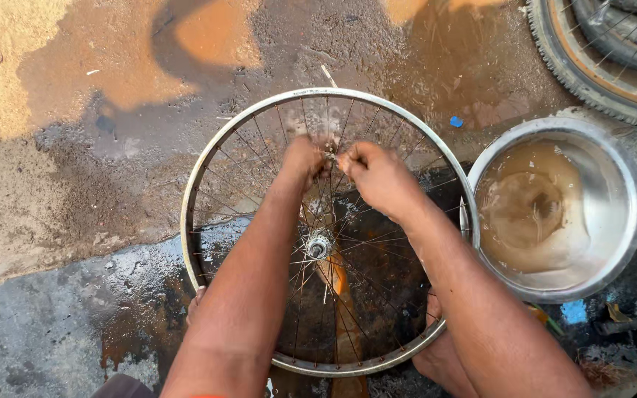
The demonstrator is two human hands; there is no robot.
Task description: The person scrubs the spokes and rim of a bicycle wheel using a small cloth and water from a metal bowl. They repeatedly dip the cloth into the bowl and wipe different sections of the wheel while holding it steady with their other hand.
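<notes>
A bare bicycle wheel rim [208,158] with thin spokes and a metal hub [318,246] lies flat on wet ground in front of me. My left hand [304,161] and my right hand [377,173] meet over the far spokes, above the hub. Both have their fingers pinched together on the spokes around a small metal part. What exactly sits between the fingertips is too small to tell. My forearms cross over the near half of the wheel.
A round metal basin [632,184] of muddy brown water stands right of the wheel, touching its rim. A tyred bicycle wheel [576,70] lies at the top right. Orange-brown puddles and wet concrete surround the wheel. My bare feet are under the near rim.
</notes>
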